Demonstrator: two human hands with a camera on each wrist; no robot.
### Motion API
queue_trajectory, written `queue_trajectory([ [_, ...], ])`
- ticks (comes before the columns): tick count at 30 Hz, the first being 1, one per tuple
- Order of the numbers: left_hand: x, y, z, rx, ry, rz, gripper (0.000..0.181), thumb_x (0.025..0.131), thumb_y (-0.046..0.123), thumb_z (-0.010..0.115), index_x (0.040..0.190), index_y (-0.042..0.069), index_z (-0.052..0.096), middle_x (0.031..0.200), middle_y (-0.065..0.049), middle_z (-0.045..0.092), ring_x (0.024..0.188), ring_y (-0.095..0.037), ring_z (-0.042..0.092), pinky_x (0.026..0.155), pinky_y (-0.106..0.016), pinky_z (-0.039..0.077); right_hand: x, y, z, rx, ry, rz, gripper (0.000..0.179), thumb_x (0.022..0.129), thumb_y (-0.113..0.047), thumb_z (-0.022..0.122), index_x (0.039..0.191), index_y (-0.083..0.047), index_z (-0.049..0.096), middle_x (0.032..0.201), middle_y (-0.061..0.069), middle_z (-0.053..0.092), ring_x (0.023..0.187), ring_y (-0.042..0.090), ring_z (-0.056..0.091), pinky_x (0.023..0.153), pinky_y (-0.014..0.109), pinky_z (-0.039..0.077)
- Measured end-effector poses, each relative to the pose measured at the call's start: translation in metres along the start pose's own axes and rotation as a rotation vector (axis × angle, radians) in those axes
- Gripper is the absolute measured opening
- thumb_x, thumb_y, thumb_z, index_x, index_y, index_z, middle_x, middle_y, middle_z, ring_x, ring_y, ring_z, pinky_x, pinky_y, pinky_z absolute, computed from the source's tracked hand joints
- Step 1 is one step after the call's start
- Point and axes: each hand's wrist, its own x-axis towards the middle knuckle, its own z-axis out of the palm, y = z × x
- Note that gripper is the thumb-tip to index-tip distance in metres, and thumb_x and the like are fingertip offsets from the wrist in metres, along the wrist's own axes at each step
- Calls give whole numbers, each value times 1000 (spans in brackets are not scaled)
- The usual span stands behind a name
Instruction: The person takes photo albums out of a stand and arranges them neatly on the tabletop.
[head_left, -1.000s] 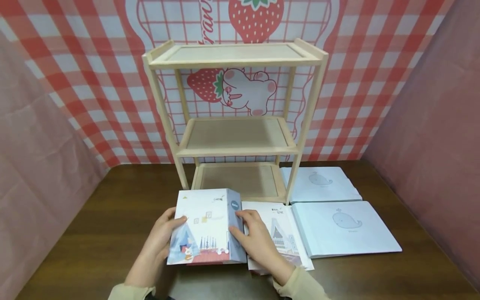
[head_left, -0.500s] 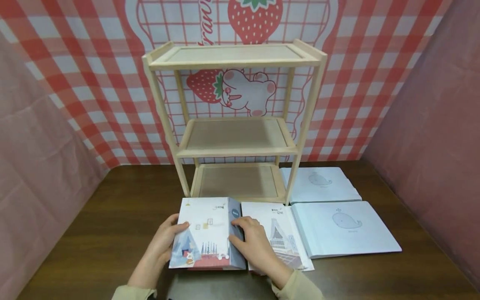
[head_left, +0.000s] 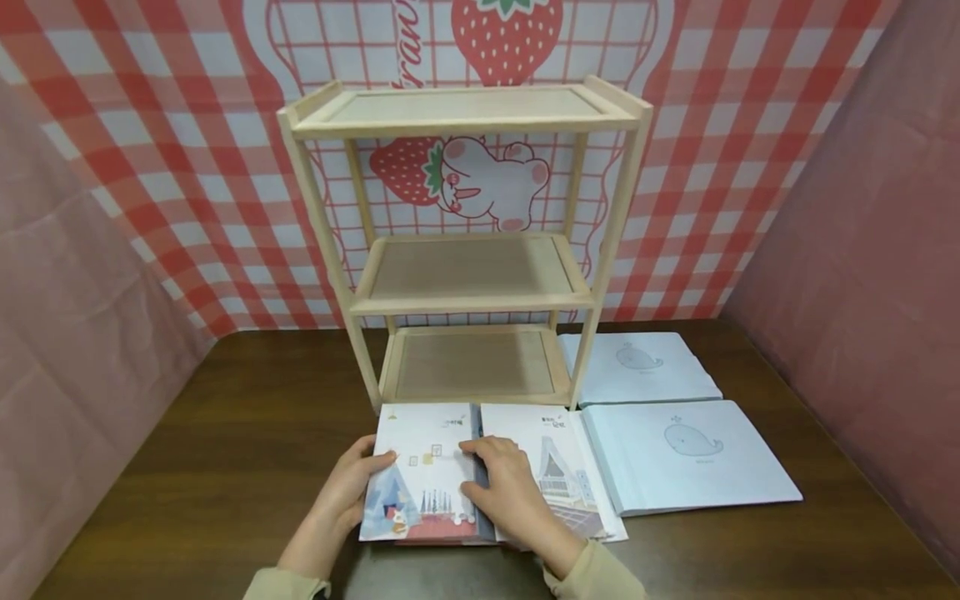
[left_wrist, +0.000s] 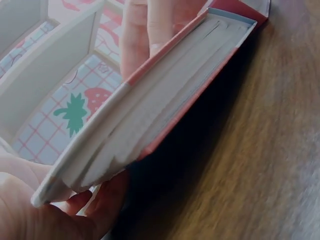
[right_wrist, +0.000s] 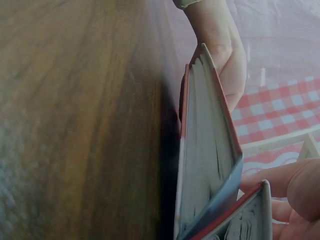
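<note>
A thick photo album (head_left: 427,479) with a tent drawing on its white cover lies right beside a second illustrated album (head_left: 558,471). My left hand (head_left: 345,487) grips its left edge, thumb on the cover and fingers underneath. In the left wrist view, the held album's page edges (left_wrist: 165,95) show, with its left side tilted up off the wood. My right hand (head_left: 502,483) rests over the blue-grey spine, where the two albums meet, its fingertips touching there. The right wrist view shows the held album (right_wrist: 205,135) with its spine close against the second album's corner (right_wrist: 245,215).
A three-tier wooden shelf (head_left: 472,304) stands right behind the albums. To the right lie two pale blue whale albums, a front one (head_left: 697,458) and a back one (head_left: 641,367). Brown tabletop (head_left: 187,467) extends on the left.
The held album has come down and to the right with my left hand, closing up against the second album. My right hand has slid slightly and lies over the spine.
</note>
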Motion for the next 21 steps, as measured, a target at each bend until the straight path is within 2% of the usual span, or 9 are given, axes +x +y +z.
queue_trajectory([
  [7, 0, -6, 7, 16, 25, 34, 38, 86, -1, 49, 122, -5, 36, 77, -6, 61, 65, -14, 60, 59, -28, 49, -1, 1, 1, -39, -3, -10, 38, 72, -11, 69, 109, -7, 61, 109, 10, 60, 107, 27, 49, 91, 46, 34],
  [9, 1, -6, 8, 51, 41, 55, 38, 85, -2, 49, 121, -7, 37, 79, -7, 61, 65, -14, 59, 59, -27, 49, -1, 1, 1, -47, -3, -18, 36, 72, -11, 69, 107, -7, 62, 109, 9, 60, 107, 27, 49, 91, 46, 34],
  [12, 2, -6, 9, 165, 75, 90, 39, 84, 0, 51, 120, -9, 39, 85, -13, 61, 65, -14, 58, 59, -27, 48, -1, 0, 0, -51, -3, -28, 34, 72, -10, 69, 105, -7, 62, 109, 9, 60, 107, 26, 49, 90, 46, 34],
  [17, 0, -3, 8, 439, 142, 136, 42, 85, 9, 56, 121, -10, 44, 102, -26, 60, 74, -18, 58, 65, -30, 48, 0, 0, 1, -55, -3, -30, 30, 72, -10, 70, 101, -8, 64, 107, 8, 61, 106, 25, 49, 88, 45, 34],
  [21, -2, -2, 6, 583, 178, 160, 42, 84, 13, 59, 119, -9, 49, 104, -26, 59, 80, -22, 57, 67, -31, 47, -2, 0, 2, -59, -10, -19, 28, 71, -12, 70, 99, -9, 65, 106, 7, 61, 105, 25, 49, 87, 44, 34],
])
